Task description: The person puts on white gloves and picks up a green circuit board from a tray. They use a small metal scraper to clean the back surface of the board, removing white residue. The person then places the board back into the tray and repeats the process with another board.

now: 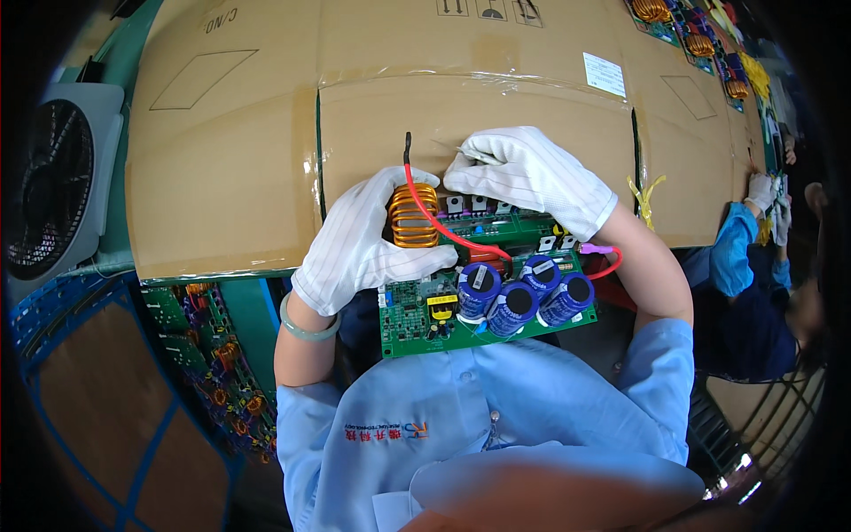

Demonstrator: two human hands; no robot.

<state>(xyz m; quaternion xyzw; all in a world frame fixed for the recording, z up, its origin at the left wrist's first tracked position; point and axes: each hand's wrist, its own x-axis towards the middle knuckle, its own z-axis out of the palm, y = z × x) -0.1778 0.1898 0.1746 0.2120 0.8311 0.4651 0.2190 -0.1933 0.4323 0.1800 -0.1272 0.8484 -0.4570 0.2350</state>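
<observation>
In a white striped glove, my left hand (355, 244) grips the left side of a green circuit board (403, 341), fingers and thumb around its copper-wound coil (413, 217). The board is held at the table's near edge, close to my body. Several blue capacitors (512, 309) stand on its near side. A red wire (436, 222) with a black tip arches up over the coil. My right hand (532, 177), also gloved, is above the board's far edge near small black transistors (479, 204). Its fingers are pinched together; what they hold is too small to make out.
Flattened cardboard (479, 97) covers the table. A grey fan (66, 177) stands at the left. More boards with coils lie below left (222, 363) and at the far right (696, 40). Yellow ties (647, 199) hang over the right side. A co-worker's blue sleeve (736, 253) shows at right.
</observation>
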